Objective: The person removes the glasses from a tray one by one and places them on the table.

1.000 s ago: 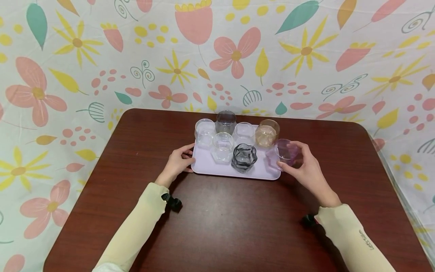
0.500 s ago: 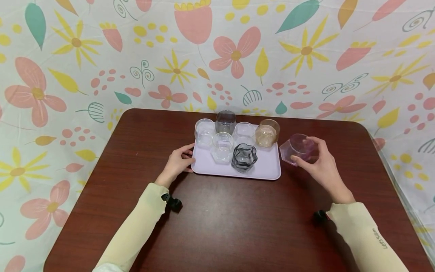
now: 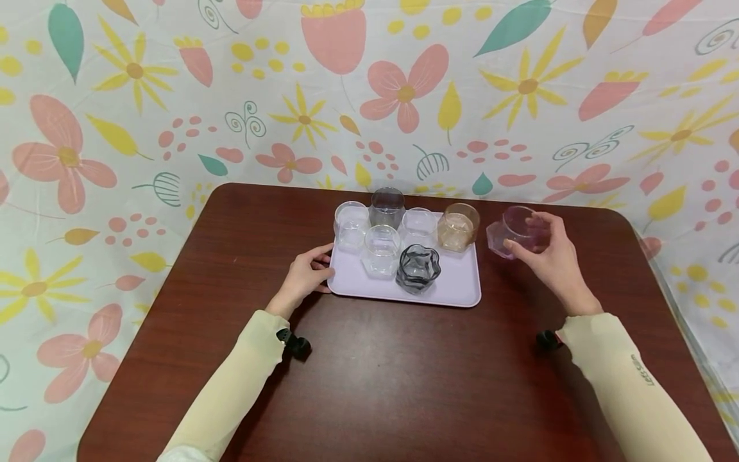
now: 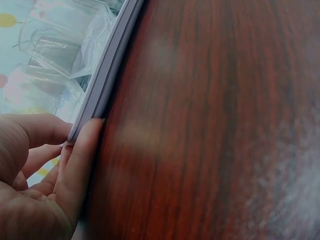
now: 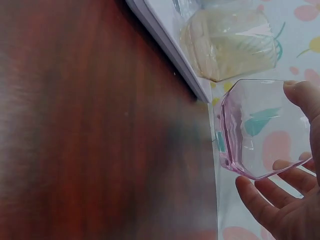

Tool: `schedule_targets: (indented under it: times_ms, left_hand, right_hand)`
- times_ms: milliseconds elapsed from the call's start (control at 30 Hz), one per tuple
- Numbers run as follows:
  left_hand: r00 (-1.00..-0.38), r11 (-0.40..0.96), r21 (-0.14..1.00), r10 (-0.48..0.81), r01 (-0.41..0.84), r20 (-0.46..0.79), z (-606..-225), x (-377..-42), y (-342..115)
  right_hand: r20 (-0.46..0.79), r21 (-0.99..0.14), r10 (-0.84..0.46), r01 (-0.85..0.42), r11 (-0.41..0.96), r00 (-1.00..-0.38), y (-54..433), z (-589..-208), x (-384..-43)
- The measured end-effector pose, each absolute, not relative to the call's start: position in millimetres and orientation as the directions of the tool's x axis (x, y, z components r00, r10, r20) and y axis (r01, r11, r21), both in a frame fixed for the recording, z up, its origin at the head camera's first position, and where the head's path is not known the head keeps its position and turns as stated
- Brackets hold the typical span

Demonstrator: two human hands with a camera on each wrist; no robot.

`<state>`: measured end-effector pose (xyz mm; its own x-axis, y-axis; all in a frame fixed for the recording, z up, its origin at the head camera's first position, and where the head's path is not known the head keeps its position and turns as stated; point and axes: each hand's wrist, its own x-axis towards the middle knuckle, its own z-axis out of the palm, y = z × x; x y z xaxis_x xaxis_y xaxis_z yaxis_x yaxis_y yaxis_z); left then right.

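Observation:
A pale lilac tray (image 3: 456, 289) lies on the table with several glasses on it. My left hand (image 3: 306, 273) pinches the tray's left edge, and the left wrist view has thumb and fingers at its rim (image 4: 102, 82). To the right of the tray, my right hand (image 3: 551, 253) holds a pink-tinted glass (image 5: 265, 130) between thumb and fingers. Its faceted base points left, so it looks tilted; whether it touches the table I cannot tell. On the tray's right end stands an amber glass (image 3: 458, 230), nearest to the pink one. A wavy grey glass (image 3: 417, 269) stands near the front edge.
Clear glasses (image 3: 351, 226) and a dark grey glass (image 3: 387, 206) stand close together towards the tray's back and left. The brown table (image 3: 369, 378) ends at the back against a flower-patterned cloth (image 3: 231, 77).
My right hand has carried the pink glass off the tray's right end, first rightward, then farther back. My left hand stays at the tray's left edge, and the tray has not moved.

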<state>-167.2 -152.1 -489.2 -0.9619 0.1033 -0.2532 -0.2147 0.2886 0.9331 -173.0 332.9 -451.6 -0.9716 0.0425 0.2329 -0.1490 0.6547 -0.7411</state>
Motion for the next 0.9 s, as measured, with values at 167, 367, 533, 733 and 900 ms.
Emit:
schedule_targets:
  times_ms: [167,367,533,733,900]
  left_hand:
    - [-0.965,0.296,0.934,0.106,-0.201,-0.241,-491,-168,-152]
    - [-0.967,0.298,0.935,0.102,-0.195,-0.234,-490,-168,-152]
    - [-0.967,0.310,0.930,0.098,-0.195,-0.236,-490,-167,-152]
    - [-0.968,0.315,0.928,0.090,-0.197,-0.236,-489,-166,-151]
    - [-0.968,0.323,0.925,0.083,-0.200,-0.238,-490,-168,-151]
  right_hand:
    - [0.218,-0.742,0.046,-0.135,0.657,-0.975,330,-450,-190]
    - [0.196,-0.728,0.056,-0.107,0.677,-0.979,330,-452,-211]
    - [0.179,-0.712,0.062,-0.086,0.697,-0.982,330,-455,-225]
    - [0.178,-0.727,0.072,-0.082,0.682,-0.981,325,-460,-240]
    - [0.157,-0.742,0.076,-0.067,0.668,-0.985,323,-463,-249]
